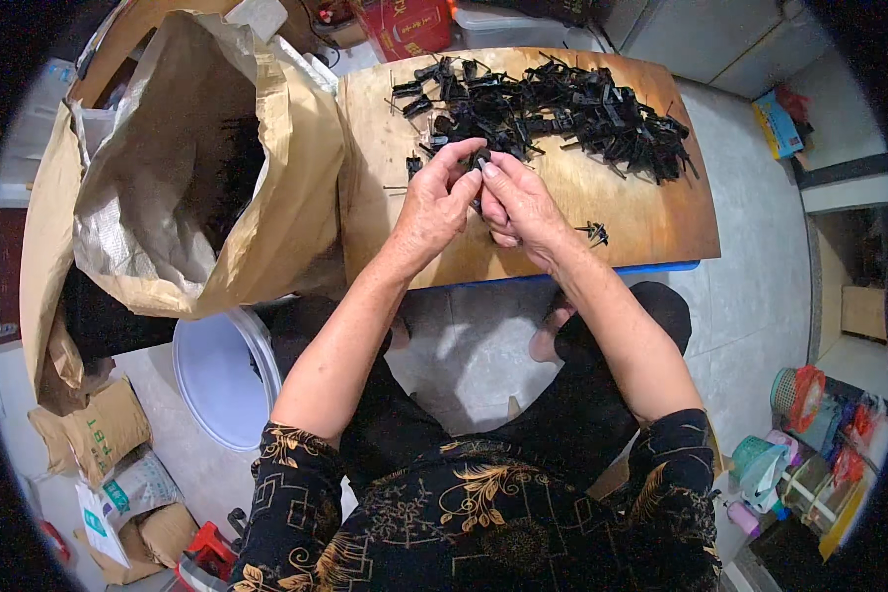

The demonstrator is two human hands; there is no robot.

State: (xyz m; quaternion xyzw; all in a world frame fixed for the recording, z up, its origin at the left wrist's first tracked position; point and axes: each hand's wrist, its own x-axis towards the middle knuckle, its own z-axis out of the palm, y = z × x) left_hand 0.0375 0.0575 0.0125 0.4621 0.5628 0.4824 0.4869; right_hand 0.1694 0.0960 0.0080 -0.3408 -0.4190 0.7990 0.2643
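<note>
My left hand (441,197) and my right hand (523,207) meet over the near middle of a wooden board (385,118). Both are closed, thumbs and fingertips pinching a small black plastic part (481,158) between them; the fingers hide most of it. Beyond my hands a wide heap of black plastic parts (562,113) with thin stems spreads over the board. A single black piece (594,233) lies apart by my right wrist. A few more black parts (414,166) lie just left of my left hand.
A large open paper sack (296,187) with a pale woven lining stands left of the board, dark pieces inside. Below it is a white round tub (222,380). Packed bags (109,424) lie at lower left. A red box (405,28) stands behind the board. Bagged items (809,454) crowd the right.
</note>
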